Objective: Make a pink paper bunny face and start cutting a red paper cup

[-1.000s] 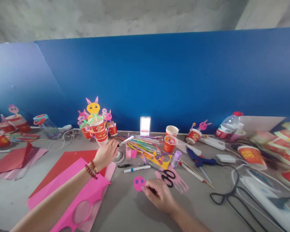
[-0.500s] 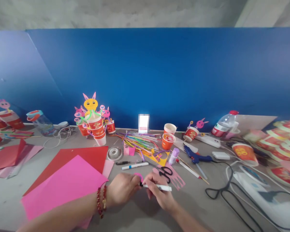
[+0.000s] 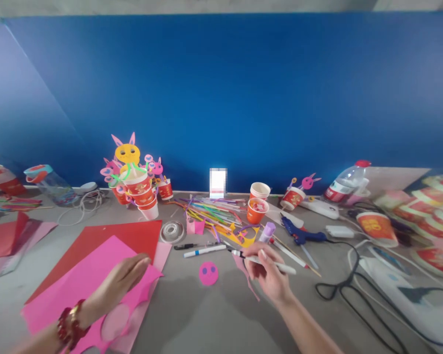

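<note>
A white marker (image 3: 269, 263) with a bare black tip pointing left is held in my right hand (image 3: 271, 278). Between my hands a small pink paper disc (image 3: 208, 279) lies flat on the table, with two purple eyes and faint drawn marks on it. My left hand (image 3: 123, 280) is empty, its fingers stretched out together over the pink sheet (image 3: 84, 280), which has round holes cut in it. Beneath that sheet is red paper (image 3: 74, 246). My right hand covers the scissors and part of a cut pink paper scrap (image 3: 248, 280).
Behind lie a blue-banded marker (image 3: 205, 251), a tape roll (image 3: 172, 231), colourful sticks (image 3: 214, 214) and a glue stick (image 3: 268, 231). Stacked cups with paper animals (image 3: 137, 187) stand back left. A blue glue gun (image 3: 300, 233) and its black cable (image 3: 339, 290) are right.
My left hand has let go of the pink disc and moved left over the pink sheet. My right hand has moved right and up with the marker. The view has shifted slightly.
</note>
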`<control>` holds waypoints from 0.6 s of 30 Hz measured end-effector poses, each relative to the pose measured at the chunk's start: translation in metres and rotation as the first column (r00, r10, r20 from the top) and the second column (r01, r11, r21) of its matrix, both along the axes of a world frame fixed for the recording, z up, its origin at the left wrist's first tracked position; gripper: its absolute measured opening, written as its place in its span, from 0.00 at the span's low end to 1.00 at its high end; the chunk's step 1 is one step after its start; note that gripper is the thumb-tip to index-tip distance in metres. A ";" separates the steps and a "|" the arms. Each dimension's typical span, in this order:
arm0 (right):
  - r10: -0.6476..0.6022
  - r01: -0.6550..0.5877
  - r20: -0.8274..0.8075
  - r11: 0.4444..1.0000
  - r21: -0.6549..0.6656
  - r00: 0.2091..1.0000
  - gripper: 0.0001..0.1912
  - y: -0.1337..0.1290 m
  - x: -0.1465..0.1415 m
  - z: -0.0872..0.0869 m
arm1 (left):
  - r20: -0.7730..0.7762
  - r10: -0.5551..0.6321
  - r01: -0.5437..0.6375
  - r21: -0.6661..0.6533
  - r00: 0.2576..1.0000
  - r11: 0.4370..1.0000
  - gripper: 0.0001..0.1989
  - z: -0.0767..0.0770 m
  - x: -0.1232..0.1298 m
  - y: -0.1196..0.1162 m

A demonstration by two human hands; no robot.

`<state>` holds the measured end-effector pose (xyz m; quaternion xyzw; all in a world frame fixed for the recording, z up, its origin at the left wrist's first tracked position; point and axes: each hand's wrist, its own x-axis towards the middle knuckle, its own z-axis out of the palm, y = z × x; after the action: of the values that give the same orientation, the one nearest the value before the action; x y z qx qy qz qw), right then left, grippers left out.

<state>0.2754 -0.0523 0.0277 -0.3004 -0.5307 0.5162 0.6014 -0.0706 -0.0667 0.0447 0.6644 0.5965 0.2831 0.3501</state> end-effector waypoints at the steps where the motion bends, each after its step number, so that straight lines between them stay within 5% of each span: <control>1: 0.043 -0.041 0.038 0.999 -0.031 0.998 0.16 0.003 -0.002 -0.002 | -0.105 -0.090 0.098 0.068 0.990 0.993 0.23 -0.002 -0.001 0.000; 3: 0.140 -0.129 0.125 0.987 -0.094 0.982 0.15 0.004 -0.011 -0.005 | -0.294 -0.233 0.297 0.194 0.927 0.935 0.20 -0.007 0.010 -0.001; 5: 0.190 -0.161 0.194 0.975 -0.155 0.962 0.16 0.004 -0.020 -0.010 | -0.403 -0.393 0.528 0.313 0.827 0.790 0.18 -0.012 0.033 -0.004; 10: 0.138 -0.071 0.391 0.981 -0.183 0.910 0.12 0.006 -0.026 -0.023 | -0.577 -0.494 0.756 0.434 0.650 0.490 0.09 -0.028 0.080 -0.003; 13: 0.066 -0.041 0.495 0.997 -0.062 0.867 0.09 0.008 -0.024 -0.025 | -0.621 -0.477 0.779 0.434 0.622 0.452 0.06 -0.036 0.084 -0.001; 18: -0.044 0.012 0.584 0.998 0.059 0.810 0.04 0.009 -0.026 -0.027 | -0.621 -0.473 0.767 0.379 0.625 0.517 0.07 -0.038 0.076 0.001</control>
<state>0.2496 -0.0435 0.0006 -0.4364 -0.6988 0.3757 0.4243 0.0053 -0.0657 0.0071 0.9566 0.2439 0.1523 0.0479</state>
